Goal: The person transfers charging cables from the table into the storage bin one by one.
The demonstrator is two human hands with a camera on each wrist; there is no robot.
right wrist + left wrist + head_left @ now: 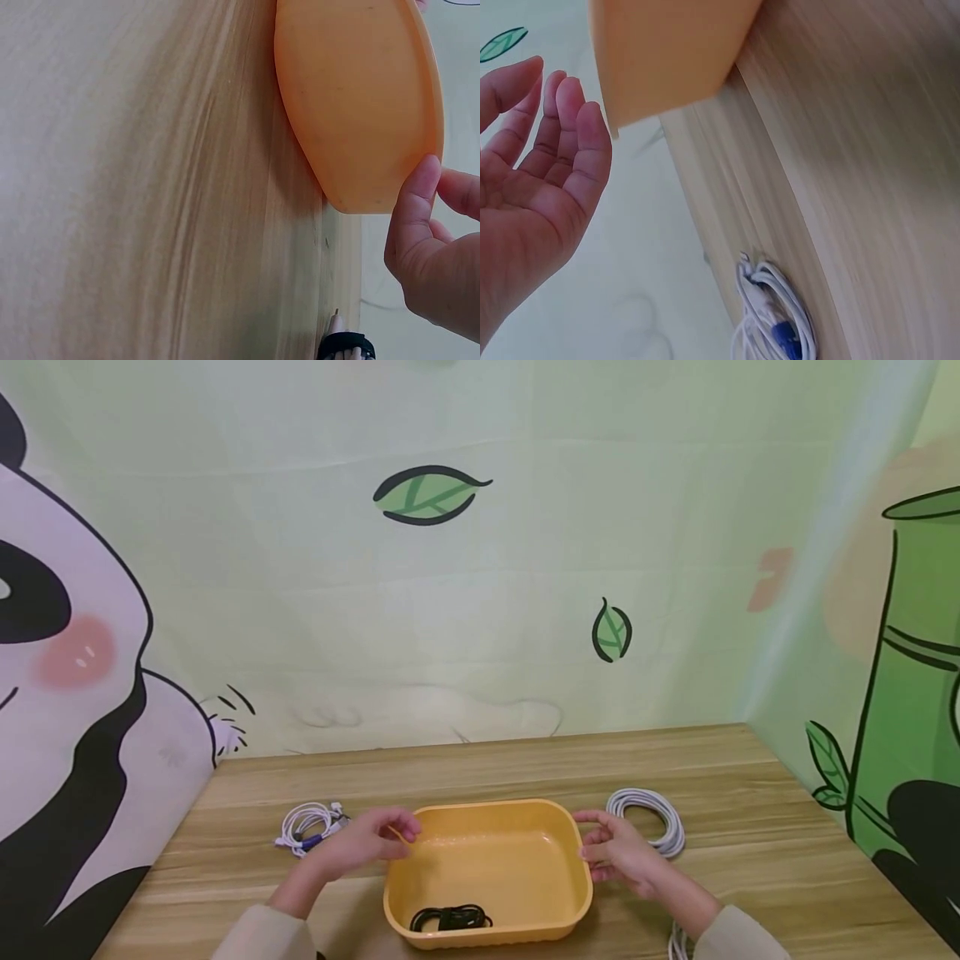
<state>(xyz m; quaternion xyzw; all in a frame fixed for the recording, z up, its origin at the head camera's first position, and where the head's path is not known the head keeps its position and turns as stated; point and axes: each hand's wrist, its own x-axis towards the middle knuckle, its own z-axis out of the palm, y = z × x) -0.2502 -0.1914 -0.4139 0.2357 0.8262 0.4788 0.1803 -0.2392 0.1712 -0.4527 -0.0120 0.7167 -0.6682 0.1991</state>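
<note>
A yellow plastic bin [487, 935] stands on the table between my two hands, with a bundled black cable [452, 917] lying inside at its near left. My left hand [375, 837] is at the bin's far left corner, fingers loosely bent. In the left wrist view the left fingers [592, 139] are beside the bin's rim, holding nothing. My right hand [618, 853] grips the right rim of the bin. The right wrist view shows one fingertip [427, 171] against the outer wall just under the rim, and another digit at the edge.
Left of the bin lies a coiled white cable [306, 825] with a blue part. A coiled grey cable [667, 814] rests to the right, behind my right hand. Part of another light cable [678, 942] shows beneath the right forearm. A printed fabric backdrop [525, 568] rises behind the wooden table [480, 758].
</note>
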